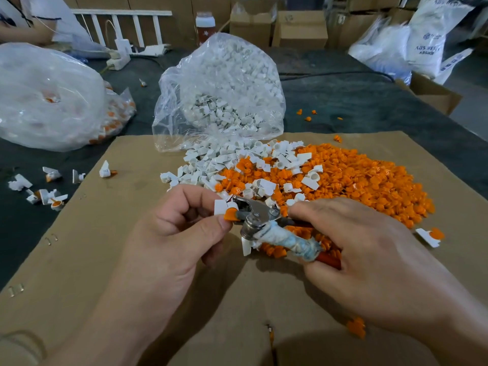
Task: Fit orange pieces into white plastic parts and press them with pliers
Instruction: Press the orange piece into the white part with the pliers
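Observation:
My left hand [174, 228] pinches a white plastic part [220, 206] with an orange piece [230, 215] fitted at its lower end. My right hand [364, 249] grips the pliers [260, 220] by their cloth-wrapped handles. The metal jaws of the pliers close around the white part and orange piece from the right. Behind the hands, a heap of orange pieces [356, 180] and loose white parts [211, 165] lies on a sheet of brown cardboard [132, 220].
A clear bag of white parts [224, 83] stands open behind the heap. Another bag [45, 99] holding assembled parts lies at the left. Several assembled pieces [50, 191] are scattered on the dark table at the left. Another person's sleeve shows at the top left.

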The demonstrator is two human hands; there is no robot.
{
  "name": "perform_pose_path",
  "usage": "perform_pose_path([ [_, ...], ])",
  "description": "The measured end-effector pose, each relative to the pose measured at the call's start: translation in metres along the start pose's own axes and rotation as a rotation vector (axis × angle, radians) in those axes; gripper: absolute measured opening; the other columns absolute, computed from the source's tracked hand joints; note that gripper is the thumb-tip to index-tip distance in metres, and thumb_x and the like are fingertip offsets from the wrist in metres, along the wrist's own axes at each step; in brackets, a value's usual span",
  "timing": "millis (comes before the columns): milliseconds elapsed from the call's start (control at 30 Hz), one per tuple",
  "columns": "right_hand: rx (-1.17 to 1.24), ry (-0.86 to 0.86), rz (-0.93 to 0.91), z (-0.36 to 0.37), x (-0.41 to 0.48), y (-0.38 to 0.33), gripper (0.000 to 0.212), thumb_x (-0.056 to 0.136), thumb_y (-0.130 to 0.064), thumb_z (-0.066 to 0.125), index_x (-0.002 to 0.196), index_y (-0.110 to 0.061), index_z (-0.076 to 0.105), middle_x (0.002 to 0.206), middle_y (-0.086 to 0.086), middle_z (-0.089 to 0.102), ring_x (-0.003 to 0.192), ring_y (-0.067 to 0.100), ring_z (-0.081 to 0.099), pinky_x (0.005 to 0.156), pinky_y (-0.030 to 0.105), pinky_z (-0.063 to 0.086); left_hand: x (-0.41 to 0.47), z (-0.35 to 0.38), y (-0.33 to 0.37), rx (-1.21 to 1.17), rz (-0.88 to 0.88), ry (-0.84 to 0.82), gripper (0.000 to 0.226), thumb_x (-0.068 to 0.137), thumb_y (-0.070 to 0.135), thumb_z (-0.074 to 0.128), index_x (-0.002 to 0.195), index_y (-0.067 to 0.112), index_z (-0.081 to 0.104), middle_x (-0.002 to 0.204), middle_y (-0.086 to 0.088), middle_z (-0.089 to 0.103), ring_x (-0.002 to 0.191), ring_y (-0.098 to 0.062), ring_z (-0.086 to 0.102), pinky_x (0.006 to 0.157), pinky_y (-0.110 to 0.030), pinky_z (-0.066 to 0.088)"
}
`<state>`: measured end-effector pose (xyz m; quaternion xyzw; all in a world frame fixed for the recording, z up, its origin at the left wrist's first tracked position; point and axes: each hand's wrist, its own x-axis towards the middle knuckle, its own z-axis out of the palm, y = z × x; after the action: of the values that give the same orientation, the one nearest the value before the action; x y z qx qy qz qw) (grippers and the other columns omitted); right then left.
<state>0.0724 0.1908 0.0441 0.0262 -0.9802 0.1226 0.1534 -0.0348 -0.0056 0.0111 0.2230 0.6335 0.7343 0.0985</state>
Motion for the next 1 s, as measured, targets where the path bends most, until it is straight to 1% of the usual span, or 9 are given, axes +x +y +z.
perform_pose_path([
  [133,0.011,-0.019,0.013,-0.001,0.0,0.0,0.051,0.073,-0.037,0.06,0.123,-0.026,0.06,0.111,-0.012,0.066,0.099,0.016,0.062,0.072,0.041,0.057,0.0,-0.001,-0.001,-0.001,0.002,-0.03,0.014,0.065,0.022,0.078,0.078,0.023,0.071,0.058,-0.001,0.055,0.05,-0.009,0.051,0.043,-0.016,0.041],
  [300,0.022,-0.053,0.03,-0.003,0.001,-0.001,0.046,0.075,-0.041,0.059,0.119,-0.028,0.061,0.107,-0.014,0.065,0.097,0.015,0.061,0.071,0.039,0.055,0.0,-0.003,-0.004,0.022,-0.003,-0.043,0.016,0.068,0.033,0.072,0.081,0.024,0.071,0.062,0.002,0.058,0.054,-0.011,0.055,0.047,-0.02,0.044],
  [400,-0.003,-0.087,0.04,-0.003,0.002,-0.001,0.047,0.076,-0.047,0.048,0.117,-0.028,0.062,0.099,-0.013,0.065,0.09,0.015,0.06,0.071,0.037,0.053,0.0,-0.003,-0.004,0.024,-0.008,-0.056,0.016,0.068,0.032,0.072,0.081,0.023,0.071,0.062,-0.001,0.057,0.054,-0.012,0.054,0.047,-0.02,0.044],
  [533,-0.034,-0.171,0.054,-0.004,0.005,-0.002,0.046,0.079,-0.057,0.037,0.109,-0.036,0.063,0.09,-0.017,0.061,0.086,0.01,0.056,0.076,0.036,0.047,-0.001,-0.001,-0.003,0.02,-0.008,-0.057,0.015,0.067,0.03,0.073,0.08,0.022,0.07,0.059,-0.004,0.055,0.051,-0.012,0.052,0.046,-0.018,0.043],
  [600,-0.042,-0.164,0.066,-0.004,0.004,-0.002,0.04,0.079,-0.058,0.037,0.098,-0.037,0.064,0.081,-0.016,0.058,0.079,0.007,0.054,0.07,0.034,0.047,-0.001,-0.001,-0.002,0.018,-0.001,-0.06,0.012,0.069,0.026,0.074,0.079,0.022,0.07,0.058,-0.004,0.055,0.051,-0.011,0.052,0.046,-0.017,0.043],
  [700,-0.04,-0.143,0.091,-0.005,0.003,-0.004,0.036,0.077,-0.057,0.036,0.09,-0.036,0.062,0.075,-0.015,0.055,0.073,0.008,0.052,0.059,0.032,0.047,-0.003,0.0,0.0,-0.004,0.004,-0.062,0.015,0.067,0.031,0.071,0.079,0.022,0.07,0.058,-0.003,0.055,0.05,-0.01,0.052,0.045,-0.017,0.043],
  [800,-0.055,-0.14,0.083,-0.006,0.003,-0.006,0.035,0.076,-0.055,0.035,0.086,-0.034,0.063,0.073,-0.014,0.054,0.071,0.009,0.052,0.056,0.032,0.045,-0.003,0.0,0.002,-0.007,0.008,-0.069,0.014,0.067,0.029,0.071,0.079,0.021,0.07,0.058,-0.003,0.055,0.051,-0.009,0.053,0.046,-0.017,0.043],
  [867,-0.053,-0.135,0.081,-0.007,0.003,-0.007,0.035,0.076,-0.053,0.035,0.083,-0.033,0.062,0.07,-0.013,0.054,0.069,0.01,0.052,0.055,0.032,0.045,-0.003,-0.001,0.003,0.004,0.011,-0.072,0.008,0.07,0.021,0.073,0.078,0.021,0.069,0.058,-0.003,0.055,0.051,-0.01,0.052,0.046,-0.017,0.043],
  [1000,-0.064,-0.115,0.078,-0.006,0.003,-0.01,0.031,0.075,-0.05,0.036,0.075,-0.031,0.06,0.064,-0.013,0.05,0.062,0.009,0.049,0.049,0.032,0.042,-0.003,-0.001,0.004,0.023,0.008,-0.063,0.009,0.078,0.012,0.064,0.077,0.02,0.069,0.058,-0.005,0.054,0.051,-0.011,0.051,0.046,-0.018,0.042],
])
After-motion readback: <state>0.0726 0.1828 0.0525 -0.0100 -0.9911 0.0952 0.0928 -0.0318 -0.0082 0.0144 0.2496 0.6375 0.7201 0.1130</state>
